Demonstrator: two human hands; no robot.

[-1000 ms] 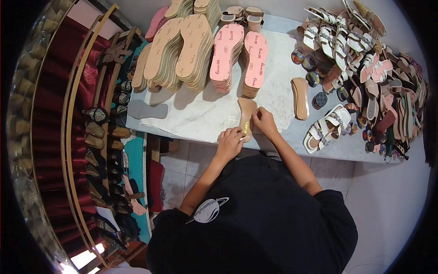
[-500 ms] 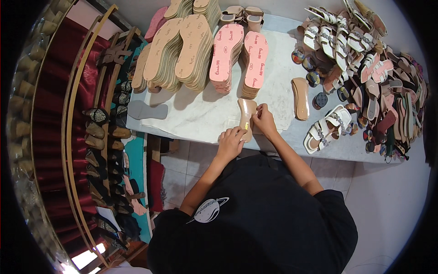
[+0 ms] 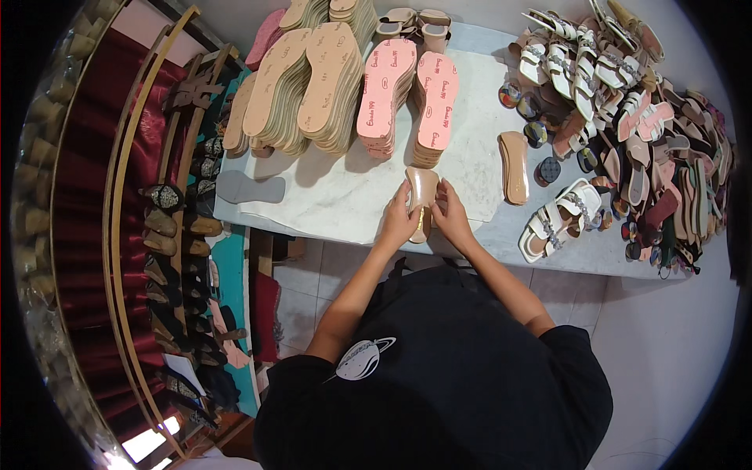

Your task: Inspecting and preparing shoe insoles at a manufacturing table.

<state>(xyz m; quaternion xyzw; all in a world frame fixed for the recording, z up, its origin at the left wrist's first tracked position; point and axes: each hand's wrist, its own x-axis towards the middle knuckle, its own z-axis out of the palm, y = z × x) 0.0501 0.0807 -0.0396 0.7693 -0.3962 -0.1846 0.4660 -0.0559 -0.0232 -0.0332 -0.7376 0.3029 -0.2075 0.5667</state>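
A glossy beige shoe sole [image 3: 423,200] is pinched between left hand [image 3: 398,221] and right hand [image 3: 452,215] at the worktop [image 3: 329,196] front edge; 1 brown sole [image 3: 515,166] lies beside, pink insole stacks [image 3: 411,102] untouched.

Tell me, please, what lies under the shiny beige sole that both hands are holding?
Under the beige sole lies the white marble tabletop. The left hand and right hand cover its lower part, so anything beneath there is hidden.

Two stacks of pink flat insoles [image 3: 411,98] stand far centre, two taller stacks of tan insoles [image 3: 309,82] to their left, one grey flat insole [image 3: 249,187] near left, and two white strappy sandals [image 3: 560,219] near right.
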